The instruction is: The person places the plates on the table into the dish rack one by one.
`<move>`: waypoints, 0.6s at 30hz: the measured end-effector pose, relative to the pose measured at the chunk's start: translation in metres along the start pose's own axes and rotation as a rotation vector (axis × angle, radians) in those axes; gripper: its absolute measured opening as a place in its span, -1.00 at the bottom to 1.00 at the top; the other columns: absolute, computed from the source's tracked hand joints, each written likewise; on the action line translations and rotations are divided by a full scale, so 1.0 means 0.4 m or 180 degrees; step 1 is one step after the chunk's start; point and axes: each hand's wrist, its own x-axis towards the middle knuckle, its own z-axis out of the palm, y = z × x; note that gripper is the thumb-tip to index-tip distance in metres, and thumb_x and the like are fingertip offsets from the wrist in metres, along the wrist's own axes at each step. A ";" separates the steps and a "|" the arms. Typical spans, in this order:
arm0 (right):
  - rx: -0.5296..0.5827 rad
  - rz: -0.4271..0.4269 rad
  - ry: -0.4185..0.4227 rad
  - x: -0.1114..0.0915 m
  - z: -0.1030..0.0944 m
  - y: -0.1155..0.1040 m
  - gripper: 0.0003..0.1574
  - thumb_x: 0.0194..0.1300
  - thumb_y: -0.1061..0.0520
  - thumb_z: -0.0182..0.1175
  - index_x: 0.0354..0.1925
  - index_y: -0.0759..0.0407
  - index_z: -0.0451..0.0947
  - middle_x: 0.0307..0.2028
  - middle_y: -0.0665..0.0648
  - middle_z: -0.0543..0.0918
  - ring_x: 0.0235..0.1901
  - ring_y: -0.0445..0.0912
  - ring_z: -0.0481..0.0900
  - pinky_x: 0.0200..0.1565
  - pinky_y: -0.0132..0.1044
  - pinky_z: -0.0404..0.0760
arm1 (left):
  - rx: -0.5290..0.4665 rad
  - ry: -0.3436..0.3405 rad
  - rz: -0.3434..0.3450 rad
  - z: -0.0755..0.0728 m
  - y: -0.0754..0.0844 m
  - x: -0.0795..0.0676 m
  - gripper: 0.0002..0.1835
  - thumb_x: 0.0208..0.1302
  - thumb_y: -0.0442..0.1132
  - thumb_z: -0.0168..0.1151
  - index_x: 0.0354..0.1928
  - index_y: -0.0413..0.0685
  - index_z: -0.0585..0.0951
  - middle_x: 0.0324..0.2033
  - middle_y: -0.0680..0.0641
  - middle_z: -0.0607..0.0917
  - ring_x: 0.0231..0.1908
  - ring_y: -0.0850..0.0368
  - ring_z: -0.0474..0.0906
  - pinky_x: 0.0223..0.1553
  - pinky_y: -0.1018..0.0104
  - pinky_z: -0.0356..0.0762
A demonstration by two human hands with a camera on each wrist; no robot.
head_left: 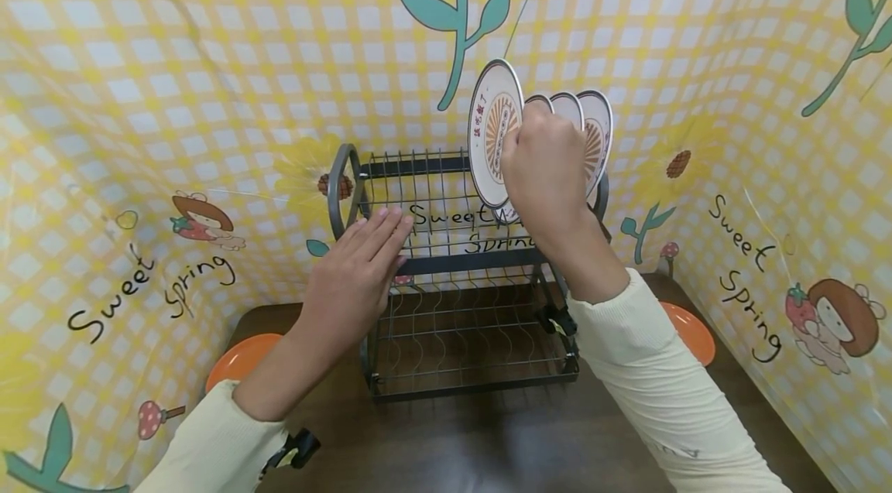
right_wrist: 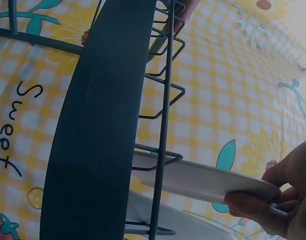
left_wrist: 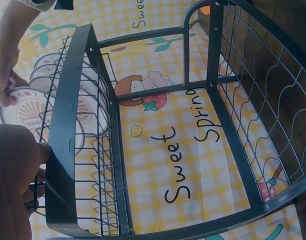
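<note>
A dark metal two-tier dish rack (head_left: 481,261) stands at the middle of the table. Several white plates with a printed sunburst (head_left: 598,125) stand on edge at the right of its upper tier. My right hand (head_left: 547,168) pinches the leftmost plate (head_left: 491,118) by its edge. In the right wrist view, thumb and fingers close on the rim of that plate (right_wrist: 208,180), whose lower edge is down among the rack's wires. Over the front left of the upper tier, my left hand (head_left: 355,268) rests with fingers nearly straight; its thumb is hidden in the head view.
An orange plate (head_left: 240,357) lies on the brown table (head_left: 502,439) at the left, and another orange plate (head_left: 690,330) at the right, partly behind my sleeve. Yellow checked cloth (head_left: 265,75) hangs close behind the rack and along both sides. The lower tier has wavy wires (head_left: 467,330).
</note>
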 end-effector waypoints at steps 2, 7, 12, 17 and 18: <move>-0.0065 0.0034 -0.0101 0.002 0.002 -0.002 -0.69 0.43 0.35 -0.01 -0.41 0.46 0.58 -0.58 0.30 0.58 -0.59 0.07 0.47 -0.56 -0.08 0.59 | 0.0003 0.0001 -0.0008 0.001 0.000 0.000 -0.47 0.40 -0.23 0.31 0.37 -0.19 0.54 0.30 -0.23 0.62 0.33 -0.13 0.55 0.39 -0.05 0.49; -0.0190 0.0076 -0.0340 0.005 0.011 -0.007 -0.68 0.40 0.36 -0.03 -0.41 0.46 0.59 -0.57 0.31 0.61 -0.59 0.04 0.48 -0.57 -0.10 0.64 | -0.0016 0.0008 -0.0038 0.001 0.001 -0.001 -0.48 0.42 -0.24 0.29 0.38 -0.19 0.53 0.30 -0.23 0.61 0.34 -0.13 0.55 0.40 -0.05 0.48; -0.0240 0.0107 -0.0503 0.009 0.023 -0.008 -0.68 0.37 0.37 -0.04 -0.44 0.46 0.58 -0.55 0.32 0.62 -0.60 0.03 0.47 -0.57 -0.10 0.65 | -0.0021 0.0022 -0.0054 0.002 0.002 -0.001 -0.48 0.42 -0.25 0.29 0.38 -0.19 0.53 0.30 -0.23 0.61 0.34 -0.13 0.55 0.40 -0.05 0.48; -0.0307 0.0309 -0.0746 0.011 0.026 -0.013 -0.68 0.40 0.33 -0.04 -0.34 0.48 0.61 -0.42 0.37 0.66 -0.57 0.07 0.57 -0.57 -0.13 0.69 | 0.0000 0.0031 -0.0038 0.001 0.003 0.001 -0.49 0.43 -0.24 0.28 0.37 -0.19 0.54 0.30 -0.23 0.61 0.33 -0.13 0.55 0.40 -0.04 0.48; -0.0332 0.0343 -0.0784 0.011 0.026 -0.014 -0.69 0.41 0.32 -0.03 -0.32 0.48 0.61 -0.40 0.38 0.67 -0.56 0.08 0.59 -0.56 -0.14 0.70 | 0.0001 0.0033 -0.0036 0.001 0.003 0.001 -0.50 0.43 -0.24 0.28 0.37 -0.19 0.54 0.30 -0.23 0.61 0.33 -0.13 0.56 0.39 -0.04 0.48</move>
